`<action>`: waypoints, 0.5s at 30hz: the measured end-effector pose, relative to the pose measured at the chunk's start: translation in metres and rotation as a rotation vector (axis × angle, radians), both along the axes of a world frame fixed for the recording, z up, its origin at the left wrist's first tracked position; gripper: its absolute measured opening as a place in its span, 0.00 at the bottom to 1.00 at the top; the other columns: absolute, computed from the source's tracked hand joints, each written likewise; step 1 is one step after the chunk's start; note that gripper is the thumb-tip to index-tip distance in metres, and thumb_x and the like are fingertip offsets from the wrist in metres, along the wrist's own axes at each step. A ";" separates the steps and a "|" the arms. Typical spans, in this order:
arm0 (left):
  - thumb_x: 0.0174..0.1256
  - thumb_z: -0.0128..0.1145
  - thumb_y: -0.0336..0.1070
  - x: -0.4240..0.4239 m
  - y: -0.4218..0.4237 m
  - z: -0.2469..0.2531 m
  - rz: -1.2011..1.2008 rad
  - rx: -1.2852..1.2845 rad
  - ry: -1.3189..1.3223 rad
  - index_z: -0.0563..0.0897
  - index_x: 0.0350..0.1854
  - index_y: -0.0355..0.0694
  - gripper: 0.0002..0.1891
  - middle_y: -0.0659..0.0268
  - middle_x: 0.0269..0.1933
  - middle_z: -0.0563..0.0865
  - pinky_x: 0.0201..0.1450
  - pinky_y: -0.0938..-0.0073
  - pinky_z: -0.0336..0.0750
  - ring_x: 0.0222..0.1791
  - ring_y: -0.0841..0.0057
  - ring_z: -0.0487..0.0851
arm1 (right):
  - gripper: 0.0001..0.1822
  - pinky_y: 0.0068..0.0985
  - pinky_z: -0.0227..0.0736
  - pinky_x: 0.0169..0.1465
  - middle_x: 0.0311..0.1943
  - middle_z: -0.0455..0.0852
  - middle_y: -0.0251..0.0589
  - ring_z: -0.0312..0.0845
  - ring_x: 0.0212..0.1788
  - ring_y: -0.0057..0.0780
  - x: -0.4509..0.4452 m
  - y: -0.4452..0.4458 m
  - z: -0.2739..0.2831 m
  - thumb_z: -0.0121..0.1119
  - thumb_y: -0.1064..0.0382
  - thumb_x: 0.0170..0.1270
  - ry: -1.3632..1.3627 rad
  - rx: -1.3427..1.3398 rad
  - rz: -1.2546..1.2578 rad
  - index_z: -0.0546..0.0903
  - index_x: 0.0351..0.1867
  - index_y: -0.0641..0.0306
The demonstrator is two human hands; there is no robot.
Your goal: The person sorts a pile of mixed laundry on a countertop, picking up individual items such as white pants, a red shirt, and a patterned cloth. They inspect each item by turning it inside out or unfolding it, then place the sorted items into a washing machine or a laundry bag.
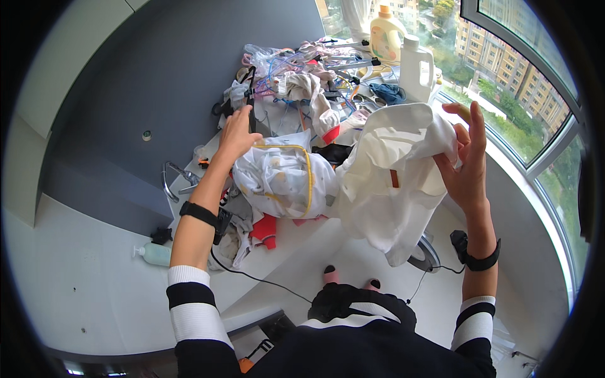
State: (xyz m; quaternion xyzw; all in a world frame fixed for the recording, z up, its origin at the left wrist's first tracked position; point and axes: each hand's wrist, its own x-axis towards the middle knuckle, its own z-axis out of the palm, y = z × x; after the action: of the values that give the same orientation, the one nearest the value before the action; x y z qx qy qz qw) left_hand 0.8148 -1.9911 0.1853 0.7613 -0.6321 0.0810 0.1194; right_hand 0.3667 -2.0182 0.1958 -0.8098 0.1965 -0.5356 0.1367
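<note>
My right hand pinches the upper edge of a white cloth garment or bag and holds it up off the surface. A small brown tag shows on the cloth, and its lower part hangs over the floor. My left hand is at a slim black hanger-like piece, its fingertips against it; whether it grips the piece is unclear. Below that hand lies a white mesh laundry bag with a yellow zipper and clothes inside. Beyond it is a heap of tangled clothes and hangers.
A cream detergent bottle and a white jug stand by the window. Left are a metal faucet and a pump bottle. Red and grey clothes lie at the counter's near edge. Cables run from both wrist straps.
</note>
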 end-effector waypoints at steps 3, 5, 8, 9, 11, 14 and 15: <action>0.47 0.73 0.40 -0.045 0.000 -0.026 -0.330 0.113 0.951 0.60 0.68 0.38 0.46 0.49 0.56 0.78 0.55 0.66 0.74 0.56 0.65 0.77 | 0.60 0.38 0.82 0.49 0.62 0.67 0.50 0.77 0.54 0.42 0.020 -0.016 0.020 0.68 0.82 0.45 -0.039 0.014 0.041 0.44 0.74 0.41; 0.49 0.74 0.38 -0.073 0.008 -0.023 -0.403 0.182 0.970 0.53 0.71 0.40 0.50 0.51 0.59 0.76 0.56 0.65 0.73 0.58 0.69 0.74 | 0.59 0.42 0.82 0.50 0.62 0.68 0.51 0.76 0.56 0.45 0.023 -0.025 0.047 0.69 0.78 0.47 -0.058 -0.040 0.100 0.44 0.74 0.41; 0.42 0.76 0.42 -0.101 0.001 -0.016 -0.491 0.176 1.092 0.51 0.72 0.38 0.56 0.51 0.51 0.80 0.47 0.70 0.76 0.48 0.68 0.81 | 0.56 0.44 0.82 0.50 0.64 0.68 0.52 0.75 0.58 0.47 0.001 -0.037 0.099 0.69 0.74 0.51 -0.018 -0.159 0.131 0.44 0.74 0.41; 0.42 0.76 0.41 -0.112 -0.001 -0.005 -0.534 0.182 1.103 0.50 0.72 0.38 0.56 0.52 0.49 0.81 0.45 0.71 0.76 0.45 0.69 0.82 | 0.55 0.44 0.81 0.51 0.63 0.68 0.52 0.75 0.57 0.47 -0.017 -0.038 0.116 0.69 0.73 0.51 -0.021 -0.164 0.072 0.45 0.74 0.42; 0.44 0.74 0.38 -0.138 -0.025 0.003 -0.650 0.127 1.083 0.50 0.72 0.37 0.54 0.56 0.40 0.84 0.41 0.74 0.76 0.32 0.73 0.82 | 0.53 0.44 0.80 0.52 0.63 0.69 0.51 0.75 0.57 0.46 -0.074 -0.031 0.148 0.70 0.70 0.51 -0.026 -0.142 -0.138 0.47 0.73 0.44; 0.49 0.70 0.33 -0.127 -0.037 0.074 -0.595 0.035 0.909 0.56 0.69 0.33 0.45 0.55 0.37 0.85 0.40 0.75 0.77 0.33 0.72 0.84 | 0.52 0.43 0.79 0.54 0.62 0.70 0.49 0.76 0.57 0.44 -0.125 -0.031 0.179 0.70 0.67 0.51 -0.080 -0.086 -0.323 0.49 0.73 0.47; 0.50 0.69 0.31 -0.121 -0.043 0.095 -0.624 -0.009 1.050 0.58 0.67 0.31 0.42 0.55 0.37 0.86 0.41 0.74 0.78 0.35 0.71 0.85 | 0.51 0.42 0.78 0.55 0.61 0.71 0.49 0.76 0.57 0.43 -0.138 -0.027 0.187 0.71 0.66 0.51 -0.104 -0.065 -0.360 0.50 0.73 0.48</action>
State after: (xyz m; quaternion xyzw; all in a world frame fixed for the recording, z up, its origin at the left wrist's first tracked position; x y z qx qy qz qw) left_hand 0.6934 -2.0341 0.2800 0.4778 -0.6817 -0.3412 0.4366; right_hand 0.2283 -2.0454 0.3832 -0.7368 0.3135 -0.5987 0.0222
